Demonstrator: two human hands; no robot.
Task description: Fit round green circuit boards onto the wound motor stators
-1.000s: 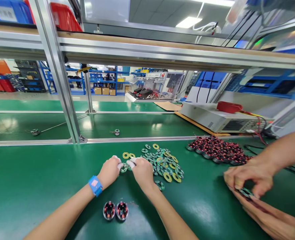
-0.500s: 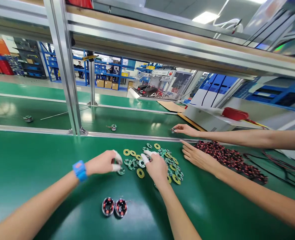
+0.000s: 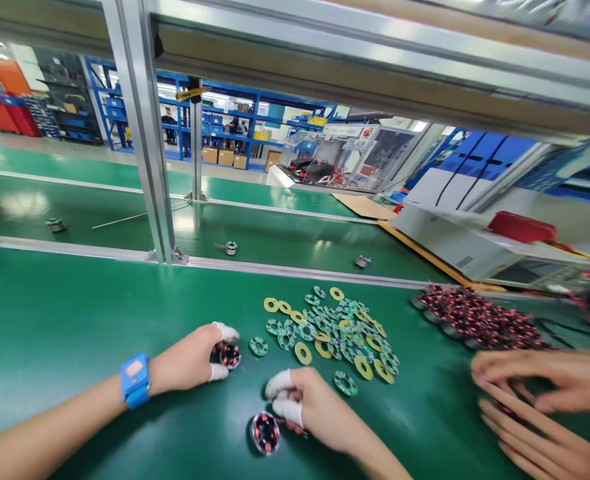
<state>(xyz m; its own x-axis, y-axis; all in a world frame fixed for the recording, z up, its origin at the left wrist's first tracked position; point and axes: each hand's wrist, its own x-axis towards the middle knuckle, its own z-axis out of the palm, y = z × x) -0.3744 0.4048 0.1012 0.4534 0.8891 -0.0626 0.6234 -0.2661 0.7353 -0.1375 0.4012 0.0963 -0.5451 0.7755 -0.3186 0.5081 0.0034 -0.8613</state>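
Left hand (image 3: 189, 360) is gripping a copper-wound stator (image 3: 230, 356) between a white-covered finger above and a white-covered thumb below; blue wristband (image 3: 135, 380) on that wrist. Right hand (image 3: 319, 407) is half curled, thumb and forefinger also in white covers, just above and right of a second stator (image 3: 265, 433) on the green bench (image 3: 99, 300); dark reddish wires (image 3: 293, 427) show under it, can't tell if it's pinching anything. One green ring board (image 3: 259, 346) lies just right of the left-hand stator, another (image 3: 345, 383) right of the right hand. Loose spread of green ring boards and yellow rings (image 3: 303, 353) beyond the hands. Far right: co-worker's hands (image 3: 559, 380) close together around a part, mostly hidden, near a heap of stators (image 3: 479, 317).
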